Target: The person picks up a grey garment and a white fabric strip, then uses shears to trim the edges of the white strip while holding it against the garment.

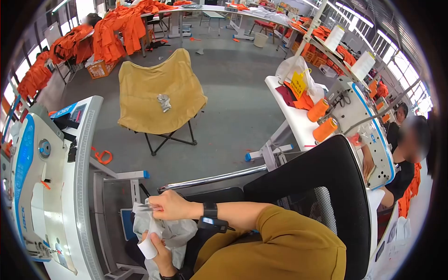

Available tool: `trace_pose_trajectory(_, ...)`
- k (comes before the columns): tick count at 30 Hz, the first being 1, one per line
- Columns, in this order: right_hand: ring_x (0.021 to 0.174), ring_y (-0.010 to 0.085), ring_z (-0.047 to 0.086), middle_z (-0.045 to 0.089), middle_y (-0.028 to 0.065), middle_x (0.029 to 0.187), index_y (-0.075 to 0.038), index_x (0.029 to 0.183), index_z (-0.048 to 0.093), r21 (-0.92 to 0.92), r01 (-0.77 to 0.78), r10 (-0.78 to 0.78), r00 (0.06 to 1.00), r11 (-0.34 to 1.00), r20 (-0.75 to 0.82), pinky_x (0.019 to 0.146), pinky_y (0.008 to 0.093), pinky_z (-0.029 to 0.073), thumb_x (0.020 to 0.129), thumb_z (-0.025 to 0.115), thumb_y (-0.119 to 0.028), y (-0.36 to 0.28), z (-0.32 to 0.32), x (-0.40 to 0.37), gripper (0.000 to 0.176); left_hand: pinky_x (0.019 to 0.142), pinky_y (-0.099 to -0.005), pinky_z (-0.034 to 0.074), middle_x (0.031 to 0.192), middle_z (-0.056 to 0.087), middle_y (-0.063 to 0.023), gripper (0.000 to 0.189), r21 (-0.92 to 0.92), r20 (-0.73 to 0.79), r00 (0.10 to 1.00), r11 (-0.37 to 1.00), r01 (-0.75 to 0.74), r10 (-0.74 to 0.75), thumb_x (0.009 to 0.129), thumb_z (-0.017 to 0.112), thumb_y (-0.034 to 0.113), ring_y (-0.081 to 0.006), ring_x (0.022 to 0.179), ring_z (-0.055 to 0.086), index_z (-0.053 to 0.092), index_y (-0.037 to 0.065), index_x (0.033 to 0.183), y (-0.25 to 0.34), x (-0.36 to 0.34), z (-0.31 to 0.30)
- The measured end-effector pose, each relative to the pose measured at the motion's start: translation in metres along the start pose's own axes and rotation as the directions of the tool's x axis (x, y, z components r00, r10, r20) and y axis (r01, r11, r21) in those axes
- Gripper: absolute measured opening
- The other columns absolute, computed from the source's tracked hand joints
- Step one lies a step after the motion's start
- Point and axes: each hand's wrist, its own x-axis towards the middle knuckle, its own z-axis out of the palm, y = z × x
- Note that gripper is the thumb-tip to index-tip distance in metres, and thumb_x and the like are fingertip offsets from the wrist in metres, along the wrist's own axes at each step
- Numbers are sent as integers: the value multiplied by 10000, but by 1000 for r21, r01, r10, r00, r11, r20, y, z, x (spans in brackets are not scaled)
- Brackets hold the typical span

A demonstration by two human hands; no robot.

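Observation:
Light grey cloth (179, 233) lies over my lap at the bottom centre. My right hand (170, 205), with a dark band and a small device on the wrist, is closed on a small metal tool (143, 207) at the cloth's upper edge. Just below it, my left hand (161, 252) is wrapped round a white strip or roll (148, 247) and some of the cloth. The tool's exact shape is hard to make out.
A sewing machine (35, 186) stands on the left table (86, 154). Ahead is a tan folding chair (154, 98) with a crumpled scrap. To the right are a black chair back (322, 186), orange thread cones (325, 129), another sewing machine (373, 135) and a co-worker (403, 172).

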Motion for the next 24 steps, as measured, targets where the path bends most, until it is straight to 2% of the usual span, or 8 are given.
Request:
trace_pose_trajectory(4,434,153,445,436,47,501,-33,657,482,132,-149,121,972,980,202,434,308,345,734,635,-175,1,4,4,223,439,-200,305,686,489,1,297,-258,-109,981,958,126,-159,950,473,307,-69,486,405,506,17,1003,-9,1,4)
trace_pose_trajectory(6,467,74,372,397,-17,516,-48,663,530,516,-617,360,778,594,515,420,265,281,827,634,-330,-10,6,3,343,438,-199,302,681,490,-1,307,-355,-128,967,920,164,-222,945,488,316,-67,484,404,504,18,1018,-7,2,1)
trace_pose_trajectory(7,467,59,349,394,-50,534,-61,675,565,392,-713,369,661,581,654,416,242,238,860,591,-452,-12,0,2,434,436,-199,302,683,493,-3,296,-415,-118,972,899,139,-205,940,500,309,-67,482,400,505,23,1020,0,2,0)
trace_pose_trajectory(8,467,59,349,394,-50,534,-61,675,565,388,-712,365,659,585,658,416,242,238,860,591,-452,-14,2,0,434,433,-200,302,684,495,-6,286,-473,-112,976,874,113,-186,935,511,301,-66,480,396,506,29,1023,4,3,-1)
trace_pose_trajectory(11,459,36,320,382,-61,533,-78,756,541,520,-803,342,595,292,727,417,214,217,895,571,-354,-17,19,-13,311,425,-207,298,680,500,-13,275,-648,-53,981,754,107,-185,929,524,297,-71,468,389,507,37,1019,-5,4,1)
trace_pose_trajectory(18,490,47,373,419,-52,567,-64,795,519,534,-627,293,760,568,581,446,216,285,902,573,-249,-25,25,-9,221,415,-218,297,677,517,-31,275,-824,42,977,545,151,-208,931,513,304,-81,455,397,517,34,981,-19,9,-6)
trace_pose_trajectory(21,525,54,419,446,-40,578,-56,792,517,545,-680,281,715,490,640,460,224,322,888,590,-221,-25,24,-8,204,412,-223,301,679,526,-35,264,-847,109,987,509,155,-119,936,501,295,-81,459,402,523,35,975,-21,9,-14)
trace_pose_trajectory(24,547,51,483,521,-19,609,-40,797,559,467,-507,232,817,725,528,497,219,402,860,570,-152,-29,22,-2,129,764,-352,537,1031,592,-102,274,-891,134,955,390,234,-265,934,499,240,-236,916,619,511,17,1093,-16,5,-16)
